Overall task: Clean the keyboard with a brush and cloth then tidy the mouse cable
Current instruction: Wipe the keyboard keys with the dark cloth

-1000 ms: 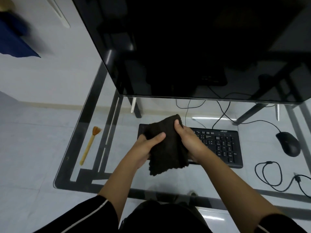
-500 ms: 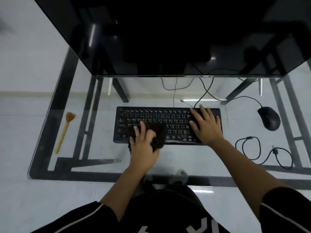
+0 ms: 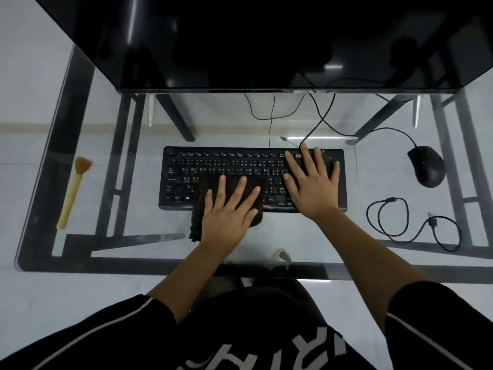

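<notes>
Left hand [image 3: 226, 212] lies flat, fingers spread, pressing a dark cloth [image 3: 229, 188] onto the keyboard [image 3: 213, 166]. Right hand [image 3: 312, 182] rests open on its right end, holding nothing. Key legends are too small to read.

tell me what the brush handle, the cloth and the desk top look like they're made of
Brush handle: pale yellow and matte, probably wood or bamboo.
Cloth: dark brown with a fuzzy nap and ragged edge, likely microfibre or terry.
Desk top: clear glass, glossy; the black frame and the floor show through it.
</notes>
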